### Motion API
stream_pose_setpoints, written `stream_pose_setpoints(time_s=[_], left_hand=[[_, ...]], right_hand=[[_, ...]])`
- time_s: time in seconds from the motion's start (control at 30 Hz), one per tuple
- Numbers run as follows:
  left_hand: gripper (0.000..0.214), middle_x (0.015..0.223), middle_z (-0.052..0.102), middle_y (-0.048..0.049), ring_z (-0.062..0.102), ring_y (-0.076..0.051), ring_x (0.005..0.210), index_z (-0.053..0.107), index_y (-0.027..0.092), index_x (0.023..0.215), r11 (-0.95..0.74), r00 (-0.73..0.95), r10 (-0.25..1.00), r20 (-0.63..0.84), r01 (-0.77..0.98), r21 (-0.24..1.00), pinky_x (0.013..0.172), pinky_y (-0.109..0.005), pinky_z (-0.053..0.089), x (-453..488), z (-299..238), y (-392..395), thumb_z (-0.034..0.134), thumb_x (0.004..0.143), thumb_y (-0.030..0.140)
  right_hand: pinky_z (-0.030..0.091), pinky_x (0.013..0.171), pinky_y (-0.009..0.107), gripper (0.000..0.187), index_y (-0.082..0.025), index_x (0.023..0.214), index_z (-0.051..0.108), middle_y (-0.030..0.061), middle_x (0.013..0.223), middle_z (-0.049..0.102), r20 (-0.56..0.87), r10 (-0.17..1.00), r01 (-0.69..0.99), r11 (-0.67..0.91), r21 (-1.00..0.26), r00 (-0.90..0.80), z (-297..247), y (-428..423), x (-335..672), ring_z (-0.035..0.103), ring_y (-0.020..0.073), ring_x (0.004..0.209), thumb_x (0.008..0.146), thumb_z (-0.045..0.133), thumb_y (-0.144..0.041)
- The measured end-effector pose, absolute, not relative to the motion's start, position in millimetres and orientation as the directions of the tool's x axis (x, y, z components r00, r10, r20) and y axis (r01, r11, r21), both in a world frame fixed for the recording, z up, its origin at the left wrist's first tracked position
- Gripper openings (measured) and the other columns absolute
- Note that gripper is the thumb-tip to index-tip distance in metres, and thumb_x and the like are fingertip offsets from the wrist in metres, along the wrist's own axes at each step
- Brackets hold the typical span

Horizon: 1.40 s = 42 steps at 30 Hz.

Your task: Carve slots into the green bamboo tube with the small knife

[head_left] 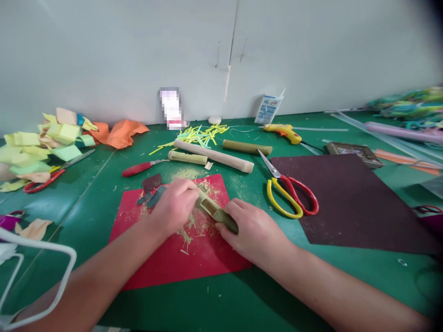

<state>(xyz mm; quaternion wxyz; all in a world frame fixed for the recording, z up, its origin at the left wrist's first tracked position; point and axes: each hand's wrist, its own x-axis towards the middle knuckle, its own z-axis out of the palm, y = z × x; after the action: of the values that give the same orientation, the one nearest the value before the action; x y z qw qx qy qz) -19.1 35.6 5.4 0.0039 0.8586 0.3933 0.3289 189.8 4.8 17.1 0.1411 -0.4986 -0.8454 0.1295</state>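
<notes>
A bamboo tube (211, 207) with a rectangular opening cut in its side lies slanted over a red sheet (159, 263). My right hand (251, 226) is wrapped round its near end. At the far end, the closed fingers of my left hand (178, 203) grip the tube; whether anything else is between them is hidden. Pale shavings (187, 240) and dust are scattered under and around the tube. Just left of my left hand are dark grey strips (151, 197) and a small brown piece (152, 183). A red-handled carving tool (141, 169) lies beyond them.
Behind the sheet lie a pale wooden stick (214, 157) and bamboo pieces (247, 147). Scissors (290, 191) rest partly on a dark brown sheet (346, 198) at right. A yellow glue gun (284, 133), phone (171, 108) and carton (269, 109) are near the wall. Folded paper (44, 143) is piled left.
</notes>
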Motion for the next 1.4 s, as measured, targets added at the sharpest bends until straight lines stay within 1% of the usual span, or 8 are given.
stream_pose_setpoints(time_s=[0.3,0.43,0.57,0.7,0.8,1.17,1.27,1.4], left_hand=[[0.016,0.090,0.059,-0.0067,0.054,-0.017,0.085,0.063,0.015,0.085,-0.696,0.494,0.690,0.530,0.655,0.296,0.079,-0.033,0.045,-15.2,7.0,32.9,0.047,0.088,0.014],[0.016,0.090,0.059,-0.0069,0.053,-0.018,0.087,0.063,0.015,0.085,-0.684,0.458,0.685,0.566,0.671,0.285,0.078,-0.034,0.046,-14.7,7.3,33.7,0.048,0.088,0.014],[0.015,0.091,0.059,-0.0065,0.054,-0.016,0.086,0.063,0.015,0.088,-0.703,0.492,0.687,0.535,0.638,0.315,0.079,-0.033,0.046,-15.3,7.2,33.7,0.048,0.087,0.014],[0.015,0.090,0.059,-0.0067,0.054,-0.017,0.086,0.064,0.015,0.085,-0.671,0.440,0.697,0.567,0.680,0.296,0.078,-0.033,0.046,-16.5,7.1,33.5,0.049,0.087,0.015],[0.014,0.091,0.060,-0.0062,0.055,-0.017,0.086,0.064,0.016,0.086,-0.690,0.472,0.694,0.544,0.651,0.315,0.079,-0.033,0.046,-17.1,6.2,33.3,0.050,0.087,0.014],[0.014,0.090,0.059,-0.0068,0.053,-0.017,0.087,0.063,0.015,0.086,-0.665,0.434,0.693,0.576,0.694,0.277,0.078,-0.033,0.046,-19.9,5.1,34.0,0.049,0.087,0.014],[0.015,0.091,0.059,-0.0064,0.054,-0.016,0.086,0.063,0.016,0.088,-0.687,0.471,0.690,0.550,0.664,0.295,0.078,-0.033,0.046,-19.1,5.4,32.6,0.048,0.088,0.015],[0.015,0.090,0.058,-0.0068,0.054,-0.017,0.086,0.063,0.016,0.087,-0.668,0.437,0.693,0.574,0.689,0.282,0.078,-0.034,0.046,-19.1,5.3,32.1,0.048,0.088,0.016]], right_hand=[[0.029,0.056,0.025,0.012,-0.020,0.073,0.046,-0.0003,0.075,0.050,0.085,0.883,0.803,0.456,-0.383,-0.461,19.0,3.8,190.0,0.043,0.0122,0.063,0.076,0.055,-0.027],[0.029,0.056,0.026,0.013,-0.020,0.074,0.046,-0.0003,0.076,0.050,0.087,0.888,0.805,0.448,-0.389,-0.452,19.1,3.7,190.1,0.043,0.0124,0.064,0.076,0.056,-0.028],[0.030,0.057,0.026,0.011,-0.020,0.074,0.047,-0.0002,0.076,0.051,0.084,0.885,0.799,0.452,-0.396,-0.459,17.8,3.8,190.2,0.044,0.0126,0.064,0.076,0.055,-0.028],[0.031,0.058,0.026,0.012,-0.020,0.073,0.047,0.0004,0.077,0.051,0.077,0.892,0.802,0.437,-0.407,-0.446,18.3,4.4,190.8,0.045,0.0133,0.066,0.077,0.054,-0.029],[0.031,0.058,0.027,0.011,-0.020,0.073,0.047,0.0006,0.077,0.052,0.063,0.894,0.807,0.430,-0.406,-0.444,19.0,5.2,191.2,0.046,0.0136,0.066,0.078,0.052,-0.029],[0.032,0.057,0.026,0.012,-0.020,0.072,0.048,0.0006,0.076,0.053,0.070,0.895,0.809,0.429,-0.402,-0.440,19.9,5.7,191.5,0.046,0.0130,0.065,0.078,0.052,-0.030],[0.031,0.057,0.026,0.012,-0.020,0.072,0.049,0.0007,0.076,0.053,0.061,0.894,0.809,0.430,-0.401,-0.445,20.9,5.2,192.2,0.046,0.0130,0.065,0.078,0.052,-0.030],[0.031,0.056,0.026,0.013,-0.019,0.072,0.050,0.0012,0.076,0.053,0.068,0.895,0.813,0.431,-0.391,-0.442,21.7,5.0,192.2,0.046,0.0130,0.064,0.079,0.051,-0.030]])
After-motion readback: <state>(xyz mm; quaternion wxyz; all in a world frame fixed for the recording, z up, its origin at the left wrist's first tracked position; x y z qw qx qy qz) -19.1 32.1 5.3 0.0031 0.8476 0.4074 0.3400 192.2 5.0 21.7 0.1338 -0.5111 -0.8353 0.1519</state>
